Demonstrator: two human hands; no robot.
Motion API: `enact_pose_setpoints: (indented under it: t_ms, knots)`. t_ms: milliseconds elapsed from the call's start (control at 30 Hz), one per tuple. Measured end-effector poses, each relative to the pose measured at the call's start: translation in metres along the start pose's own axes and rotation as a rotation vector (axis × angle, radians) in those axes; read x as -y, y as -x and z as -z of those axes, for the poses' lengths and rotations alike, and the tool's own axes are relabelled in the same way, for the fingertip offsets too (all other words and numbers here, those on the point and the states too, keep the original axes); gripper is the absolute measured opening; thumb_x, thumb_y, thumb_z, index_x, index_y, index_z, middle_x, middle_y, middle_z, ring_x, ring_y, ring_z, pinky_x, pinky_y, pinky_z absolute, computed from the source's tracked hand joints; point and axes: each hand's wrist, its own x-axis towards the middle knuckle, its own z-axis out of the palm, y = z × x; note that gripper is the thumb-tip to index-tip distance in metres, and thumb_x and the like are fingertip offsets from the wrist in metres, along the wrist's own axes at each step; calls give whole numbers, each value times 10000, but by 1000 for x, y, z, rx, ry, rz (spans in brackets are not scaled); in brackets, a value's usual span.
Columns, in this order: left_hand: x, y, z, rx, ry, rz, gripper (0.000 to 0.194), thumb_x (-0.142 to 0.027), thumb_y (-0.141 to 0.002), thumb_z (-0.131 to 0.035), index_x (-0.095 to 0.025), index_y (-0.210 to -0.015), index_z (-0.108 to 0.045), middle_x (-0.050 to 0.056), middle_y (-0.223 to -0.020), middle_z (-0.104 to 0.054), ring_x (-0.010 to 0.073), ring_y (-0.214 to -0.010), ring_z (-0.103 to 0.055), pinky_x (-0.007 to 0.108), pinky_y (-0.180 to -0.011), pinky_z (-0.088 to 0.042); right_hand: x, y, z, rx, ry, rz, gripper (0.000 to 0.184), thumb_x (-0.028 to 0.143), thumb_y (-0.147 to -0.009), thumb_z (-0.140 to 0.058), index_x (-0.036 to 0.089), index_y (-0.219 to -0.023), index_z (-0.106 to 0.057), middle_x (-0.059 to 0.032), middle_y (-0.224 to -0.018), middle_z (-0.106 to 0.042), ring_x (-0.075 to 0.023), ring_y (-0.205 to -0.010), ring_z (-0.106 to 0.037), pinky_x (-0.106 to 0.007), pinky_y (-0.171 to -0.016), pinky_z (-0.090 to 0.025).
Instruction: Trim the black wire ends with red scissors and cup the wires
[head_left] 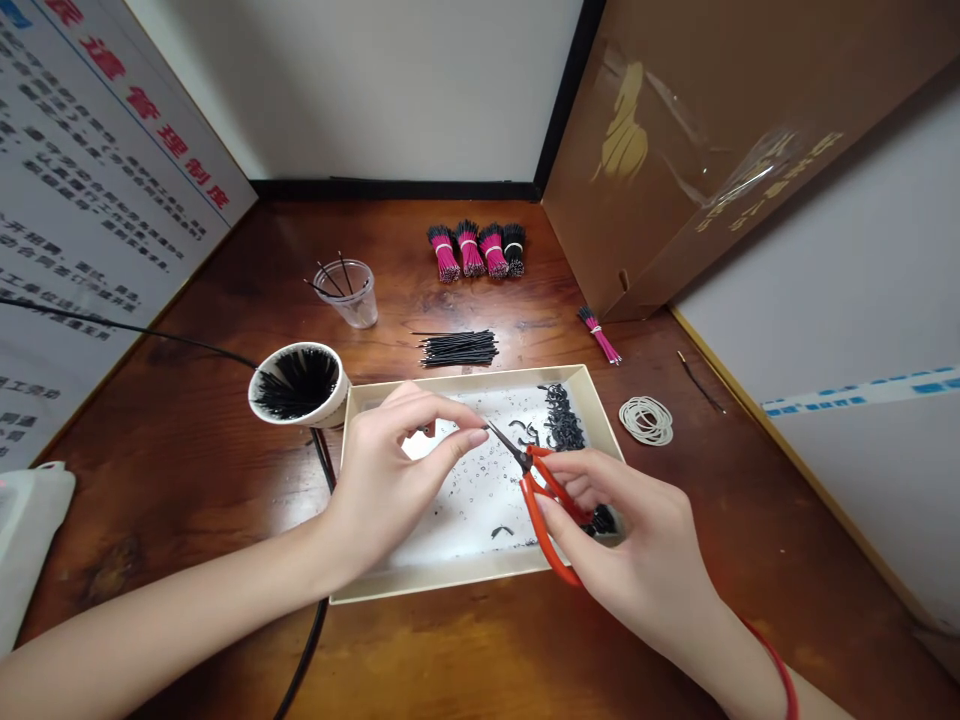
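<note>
My right hand (637,545) is closed round the red handles of small scissors (536,480), whose tips point up-left over a shallow cream tray (465,578). My left hand (401,470) pinches something thin at the scissor tips; what it is I cannot make out. Small black cut pieces (564,415) are piled in the tray's far right corner, with tiny bits scattered over its white floor.
A paper cup (298,385) of black strands stands left of the tray, a clear cup (347,292) behind it. Loose black strands (457,348), pink-and-black bundles (476,250), one pink bundle (598,335), white rubber bands (646,419). Cardboard box (712,150) at right. Black cable (315,610).
</note>
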Motion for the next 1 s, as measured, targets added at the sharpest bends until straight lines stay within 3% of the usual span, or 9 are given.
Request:
enact_pose_setpoints:
  t_ms: [467, 1000]
  knots:
    - [-2, -3, 0, -11, 0, 14, 95, -144, -758, -719, -231, -720, -723, -28, -650, -680, 131, -607, -521, 268, -573, -429, 2, -1, -1, -8, 23, -84, 90, 178, -790, -627, 207, -874, -613, 19, -666, -641, -99, -524, -558, -219, -473, -485]
    - [-2, -1, -1, -22, 5, 13, 108, -136, -752, -733, -243, -734, -724, -43, -689, -709, 128, -625, -535, 270, -594, -439, 4, 0, -3, 5, 32, -38, 127, 154, -795, -618, 219, -903, -602, 28, -698, -663, -85, -526, -563, -199, -492, -496]
